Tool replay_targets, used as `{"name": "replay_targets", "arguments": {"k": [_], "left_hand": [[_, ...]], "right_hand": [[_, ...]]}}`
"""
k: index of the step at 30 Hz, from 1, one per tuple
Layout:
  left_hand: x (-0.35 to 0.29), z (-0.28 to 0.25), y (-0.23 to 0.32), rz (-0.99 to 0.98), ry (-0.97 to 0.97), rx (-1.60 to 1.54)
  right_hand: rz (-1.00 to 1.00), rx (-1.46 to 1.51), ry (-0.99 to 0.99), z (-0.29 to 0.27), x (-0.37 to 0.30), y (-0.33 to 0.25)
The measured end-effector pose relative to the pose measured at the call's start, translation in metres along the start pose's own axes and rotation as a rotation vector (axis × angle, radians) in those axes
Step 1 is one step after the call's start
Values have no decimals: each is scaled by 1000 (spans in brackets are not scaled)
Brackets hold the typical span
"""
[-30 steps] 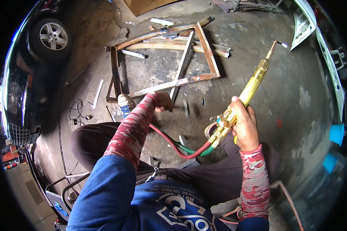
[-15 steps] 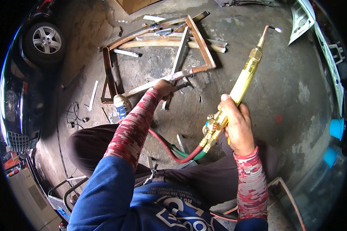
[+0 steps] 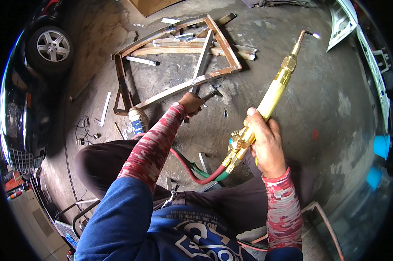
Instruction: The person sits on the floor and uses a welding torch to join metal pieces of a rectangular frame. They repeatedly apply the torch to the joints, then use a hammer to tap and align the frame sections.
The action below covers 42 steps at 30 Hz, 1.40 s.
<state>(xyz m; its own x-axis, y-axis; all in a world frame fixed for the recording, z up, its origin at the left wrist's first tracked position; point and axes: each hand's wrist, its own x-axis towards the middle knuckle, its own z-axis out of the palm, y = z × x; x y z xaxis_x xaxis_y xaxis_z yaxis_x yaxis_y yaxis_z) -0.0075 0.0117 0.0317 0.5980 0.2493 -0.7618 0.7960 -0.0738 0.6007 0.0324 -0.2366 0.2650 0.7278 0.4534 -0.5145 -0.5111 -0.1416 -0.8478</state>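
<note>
1. The right hand (image 3: 268,145), toward 4 o'clock, has its grip closed around a brass-coloured torch (image 3: 269,98), which slants up to 2 o'clock. A small bright flame (image 3: 316,36) shows past its bent nozzle; it is best aimed at open floor, well apart from the left arm.
2. The thumb lies along the torch body, above the valve knobs (image 3: 237,142). That seems a sound hold: firm enough to steady the tip, and clear of the valves.
3. The left hand (image 3: 191,103), near 12 o'clock, grips a hammer (image 3: 210,93), its head out toward 1 o'clock. Whether it touches metal, I cannot tell. A loose wrist and a square face should give cleaner contact than a stiff arm.
4. The metal frame (image 3: 166,94) lies on the floor toward 11 o'clock, with a diagonal bar (image 3: 202,56) across it. Hot metal is hard to judge by eye, so bare fingers do well to stay off the bars.
5. A shoe (image 3: 137,119) toward 9 o'clock sits by the frame's near corner; hammer and flame both need a path clear of it.
6. The red hose (image 3: 211,176) and green hose (image 3: 222,176) curve below, toward 6 o'clock; slack there should let the torch turn freely.
</note>
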Motion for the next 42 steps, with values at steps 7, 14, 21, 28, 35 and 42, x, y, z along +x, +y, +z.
{"name": "replay_targets", "arguments": {"k": [7, 14, 21, 28, 35, 42], "left_hand": [[-34, 14, -13, 177, 217, -199], [35, 29, -3, 314, 741, 151], [33, 15, -26, 145, 432, 444], [-21, 38, -58, 154, 358, 516], [-67, 17, -73, 213, 395, 7], [-168, 2, -75, 265, 297, -484]], "right_hand": [[-82, -15, -7, 8, -3, 5], [-58, -44, 22, 7, -10, 6], [-96, -13, -1, 14, -4, 4], [-80, -20, -86, 17, 5, 9], [-43, -32, -150, 25, -2, 18], [-92, -95, -268, 37, 5, 20]]}}
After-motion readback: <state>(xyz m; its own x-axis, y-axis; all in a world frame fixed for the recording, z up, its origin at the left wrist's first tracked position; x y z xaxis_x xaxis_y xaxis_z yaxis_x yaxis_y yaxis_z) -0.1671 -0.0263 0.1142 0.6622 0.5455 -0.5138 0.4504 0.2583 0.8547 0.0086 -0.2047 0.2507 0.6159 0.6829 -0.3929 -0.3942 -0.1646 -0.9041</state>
